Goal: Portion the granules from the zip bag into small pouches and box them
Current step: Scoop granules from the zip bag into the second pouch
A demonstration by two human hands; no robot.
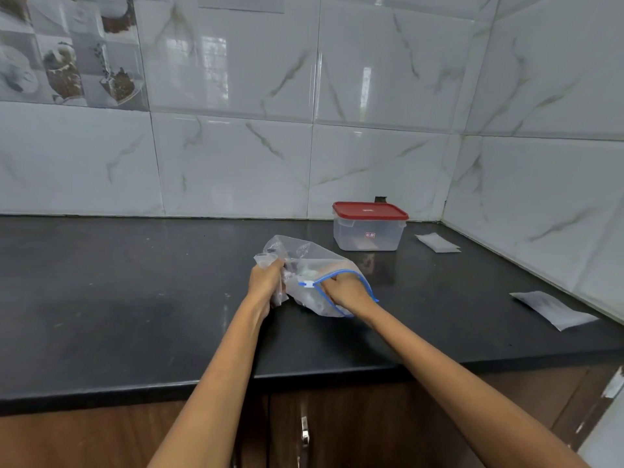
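Zip bag (pixel 305 261) on black table (pixel 135 298), between both hands. Left hand (pixel 265 280) fingers curled round bunched closed end; right hand (pixel 347 292) reaches into blue-zippered mouth, fingers hidden, grip unclear. Red-lidded box (pixel 369 228) beyond right fingers; two pouches (pixel 553 309) far right.

one clear zip bag (pixel 314 265) with a blue zipper strip and one white slider. one clear plastic box (pixel 368 233), wearing one red lid (pixel 369 211). two flat white pouches: one (pixel 437 242) just right of the box, one (pixel 553 309) nearer the bench's front right. two hands: left hand (pixel 265 280), right hand (pixel 347 292). one black bench (pixel 135 298). one metal cabinet handle (pixel 305 430) below.
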